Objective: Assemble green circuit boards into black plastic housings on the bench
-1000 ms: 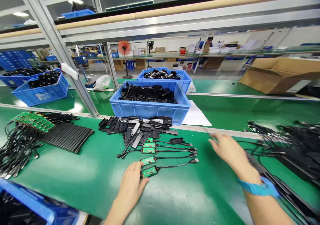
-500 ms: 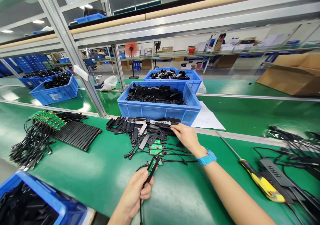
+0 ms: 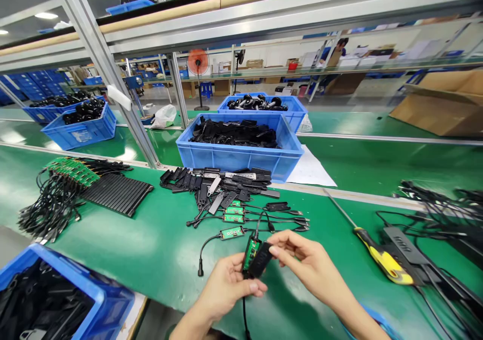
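Note:
My left hand is closed around a small green circuit board with a black cable, held above the green table near its front edge. My right hand pinches a black plastic cover and holds it against that board. Just beyond my hands lie several more green boards with cables in a row. Behind them is a loose pile of black plastic covers.
A blue bin of black parts stands behind the pile, another blue bin beyond it. A yellow-handled screwdriver and black cables lie at right. A cable bundle, black tray and blue bins are at left.
My right hand came back from the pile with a black cover and met my left hand. My left hand lifted the board and cable nearer to me.

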Action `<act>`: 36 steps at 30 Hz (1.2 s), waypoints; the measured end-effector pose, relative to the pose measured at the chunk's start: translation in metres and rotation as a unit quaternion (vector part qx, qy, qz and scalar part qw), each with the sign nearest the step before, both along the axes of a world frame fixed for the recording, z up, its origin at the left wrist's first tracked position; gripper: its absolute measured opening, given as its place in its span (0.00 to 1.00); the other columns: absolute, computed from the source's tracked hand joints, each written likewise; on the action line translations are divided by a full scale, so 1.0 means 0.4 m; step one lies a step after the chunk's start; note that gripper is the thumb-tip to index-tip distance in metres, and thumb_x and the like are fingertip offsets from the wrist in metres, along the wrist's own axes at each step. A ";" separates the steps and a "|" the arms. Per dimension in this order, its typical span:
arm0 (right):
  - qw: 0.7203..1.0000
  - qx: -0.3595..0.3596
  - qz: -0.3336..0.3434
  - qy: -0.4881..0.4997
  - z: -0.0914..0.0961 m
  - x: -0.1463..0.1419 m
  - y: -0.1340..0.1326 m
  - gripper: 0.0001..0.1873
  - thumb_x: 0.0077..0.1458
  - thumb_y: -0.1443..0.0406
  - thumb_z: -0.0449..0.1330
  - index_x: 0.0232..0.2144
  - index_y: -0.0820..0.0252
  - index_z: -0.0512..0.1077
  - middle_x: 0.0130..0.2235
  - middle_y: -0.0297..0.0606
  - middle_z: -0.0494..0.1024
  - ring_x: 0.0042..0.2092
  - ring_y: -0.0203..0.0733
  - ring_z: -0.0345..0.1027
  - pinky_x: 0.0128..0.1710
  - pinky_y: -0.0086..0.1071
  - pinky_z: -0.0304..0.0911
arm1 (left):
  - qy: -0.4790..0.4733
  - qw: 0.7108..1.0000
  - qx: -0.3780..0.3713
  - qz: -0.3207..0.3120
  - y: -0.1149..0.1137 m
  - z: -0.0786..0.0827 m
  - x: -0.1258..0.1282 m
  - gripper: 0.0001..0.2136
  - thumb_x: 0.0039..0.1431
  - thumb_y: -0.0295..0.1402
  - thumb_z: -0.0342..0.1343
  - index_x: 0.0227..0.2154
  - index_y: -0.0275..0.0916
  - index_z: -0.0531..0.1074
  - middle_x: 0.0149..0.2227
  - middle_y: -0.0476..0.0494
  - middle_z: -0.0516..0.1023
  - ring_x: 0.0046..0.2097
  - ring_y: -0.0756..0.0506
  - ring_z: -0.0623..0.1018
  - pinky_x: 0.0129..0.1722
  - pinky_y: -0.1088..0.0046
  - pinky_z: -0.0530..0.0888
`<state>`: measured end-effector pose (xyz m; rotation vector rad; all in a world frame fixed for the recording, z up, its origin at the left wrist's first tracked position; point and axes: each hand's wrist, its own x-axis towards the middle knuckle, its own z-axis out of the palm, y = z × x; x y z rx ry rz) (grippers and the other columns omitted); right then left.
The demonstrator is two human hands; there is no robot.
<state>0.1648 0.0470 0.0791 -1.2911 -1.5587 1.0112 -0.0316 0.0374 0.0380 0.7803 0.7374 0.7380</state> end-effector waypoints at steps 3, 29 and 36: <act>0.999 -0.027 0.007 0.015 -0.019 -0.006 -0.009 0.11 0.56 0.56 0.61 0.33 0.58 0.75 0.28 0.37 0.78 0.29 0.40 0.72 0.27 0.30 0.68 | 0.009 1.000 0.008 -0.020 -0.008 0.002 0.003 0.27 0.36 0.36 0.76 0.42 0.33 0.77 0.40 0.40 0.79 0.35 0.50 0.80 0.36 0.79 0.75; 0.999 -0.029 -0.018 0.036 -0.063 -0.067 -0.051 0.25 0.61 0.45 0.49 0.30 0.58 0.70 0.27 0.35 0.72 0.27 0.38 0.65 0.29 0.31 0.64 | 0.273 0.916 0.285 -0.066 -0.044 0.008 0.015 0.17 0.68 0.41 0.43 0.47 0.34 0.70 0.31 0.42 0.80 0.27 0.49 0.78 0.32 0.74 0.76; 0.984 0.034 -0.169 -0.047 0.010 0.041 -0.052 0.26 0.62 0.47 0.47 0.45 0.57 0.74 0.43 0.41 0.80 0.47 0.47 0.72 0.47 0.36 0.66 | 0.367 0.796 0.452 -0.165 0.042 0.029 -0.019 0.32 0.62 0.47 0.55 0.65 0.42 0.54 0.62 0.35 0.67 0.60 0.39 0.71 0.56 0.61 0.72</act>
